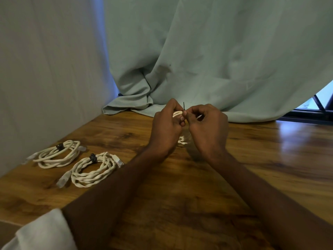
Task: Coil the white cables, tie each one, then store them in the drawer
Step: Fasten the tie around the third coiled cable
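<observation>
The left hand (166, 123) has its fingers curled round a coiled white cable (177, 113), held above the desk (198, 186) with the coil's long axis running roughly up and down; its lower loops show between the wrists. The right hand (205, 121) pinches a thin black tie (184, 106) at the coil's top, the tie's free end pointing straight up. Well to the left, two tied cable coils lie flat on the desk, the far coil (57, 153) and the near coil (93, 168), each long axis running left to right. A pale curtain (207, 51) hangs behind.
</observation>
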Motion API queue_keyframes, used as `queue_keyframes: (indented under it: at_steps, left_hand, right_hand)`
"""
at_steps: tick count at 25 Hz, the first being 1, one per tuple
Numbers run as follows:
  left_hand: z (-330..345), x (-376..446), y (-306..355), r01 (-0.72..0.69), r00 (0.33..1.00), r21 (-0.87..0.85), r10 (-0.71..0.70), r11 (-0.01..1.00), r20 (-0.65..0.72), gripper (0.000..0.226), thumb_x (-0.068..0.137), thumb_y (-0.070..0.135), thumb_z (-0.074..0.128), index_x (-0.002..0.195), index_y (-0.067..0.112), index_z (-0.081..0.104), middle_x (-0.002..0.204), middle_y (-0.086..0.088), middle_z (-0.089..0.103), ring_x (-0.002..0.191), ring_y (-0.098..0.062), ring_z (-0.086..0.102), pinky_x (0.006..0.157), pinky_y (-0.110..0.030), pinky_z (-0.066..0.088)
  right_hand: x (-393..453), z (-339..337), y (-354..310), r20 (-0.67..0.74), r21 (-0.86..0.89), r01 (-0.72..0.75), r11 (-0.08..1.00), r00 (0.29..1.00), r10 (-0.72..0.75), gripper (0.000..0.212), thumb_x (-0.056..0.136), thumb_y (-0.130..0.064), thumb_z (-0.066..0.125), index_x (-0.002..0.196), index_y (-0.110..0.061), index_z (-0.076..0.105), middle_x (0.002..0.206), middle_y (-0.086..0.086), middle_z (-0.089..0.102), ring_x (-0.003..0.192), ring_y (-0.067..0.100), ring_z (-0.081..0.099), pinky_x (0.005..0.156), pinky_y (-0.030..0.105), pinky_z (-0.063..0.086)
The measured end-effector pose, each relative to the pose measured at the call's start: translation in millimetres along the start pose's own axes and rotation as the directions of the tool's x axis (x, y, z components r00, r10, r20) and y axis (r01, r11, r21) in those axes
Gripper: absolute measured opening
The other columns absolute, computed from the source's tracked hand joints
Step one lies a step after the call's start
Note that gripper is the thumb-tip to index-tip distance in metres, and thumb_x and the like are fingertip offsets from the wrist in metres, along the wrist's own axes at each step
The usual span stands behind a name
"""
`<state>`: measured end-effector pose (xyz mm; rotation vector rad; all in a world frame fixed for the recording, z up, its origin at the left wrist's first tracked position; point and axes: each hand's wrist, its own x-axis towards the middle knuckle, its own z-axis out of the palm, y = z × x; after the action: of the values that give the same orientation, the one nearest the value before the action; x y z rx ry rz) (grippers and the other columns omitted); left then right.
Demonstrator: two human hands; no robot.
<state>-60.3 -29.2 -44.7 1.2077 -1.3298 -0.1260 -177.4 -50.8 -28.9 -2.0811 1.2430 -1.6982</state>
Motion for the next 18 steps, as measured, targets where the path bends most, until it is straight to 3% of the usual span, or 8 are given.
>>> queue_keyframes:
  at_steps: [3,5,8,13,18]
  left_hand:
    - [1.5,-1.3,-2.3,-0.005,1.0,0.012,0.005,1.0,0.011,0.017,0.098,0.003,0.063,0.096,0.019,0.059,0.084,0.003,0.069,0.079,-0.012,0.07,0.069,-0.049,0.061]
    - [1.1,-1.0,-1.2,-0.013,1.0,0.032,0.012,0.999,0.013,0.017,0.099,0.003,0.061,0.096,0.019,0.058,0.082,0.004,0.068,0.075,-0.007,0.067,0.064,-0.037,0.059]
    - [-0.2,-2.0,2.4,-0.046,0.998,0.071,0.043,0.996,0.048,0.017,0.102,0.004,0.059,0.096,0.02,0.058,0.081,0.006,0.068,0.074,-0.003,0.065,0.059,-0.02,0.048]
    - [0.2,-3.2,4.8,-0.111,0.987,0.095,0.099,0.989,0.125,0.018,0.102,0.003,0.056,0.1,0.02,0.059,0.081,0.006,0.069,0.075,-0.004,0.067,0.062,-0.023,0.05]
    - [-0.6,-1.6,1.7,-0.07,0.997,0.063,0.068,0.996,0.038,0.02,0.096,-0.001,0.062,0.095,0.02,0.06,0.08,0.004,0.07,0.075,-0.01,0.069,0.063,-0.039,0.057]
  right_hand:
    - [0.8,0.0,-0.6,0.064,0.067,-0.062,0.996,0.996,0.058,0.01,0.096,-0.028,0.072,0.096,-0.026,0.081,0.087,-0.013,0.074,0.074,0.002,0.067,0.067,0.018,0.051]
    - [2.9,-0.9,-1.8,0.145,0.209,-0.162,0.964,0.98,0.134,0.01,0.096,-0.02,0.071,0.092,-0.021,0.08,0.078,-0.013,0.075,0.07,-0.006,0.068,0.06,0.005,0.045]
    - [4.3,-0.8,-1.9,0.176,0.292,-0.223,0.93,0.968,0.177,0.015,0.095,-0.009,0.068,0.088,-0.016,0.078,0.076,-0.008,0.075,0.066,-0.003,0.07,0.058,0.007,0.048]
    - [8.7,-11.5,-3.5,0.176,0.426,-0.269,0.864,0.961,0.213,0.015,0.096,0.004,0.061,0.089,0.001,0.075,0.073,0.003,0.07,0.054,-0.008,0.063,0.052,0.005,0.044]
    - [6.9,-11.7,-6.2,0.241,0.393,-0.252,0.884,0.956,0.165,0.017,0.096,-0.002,0.064,0.085,-0.007,0.077,0.076,0.002,0.075,0.061,-0.006,0.066,0.056,0.005,0.045]
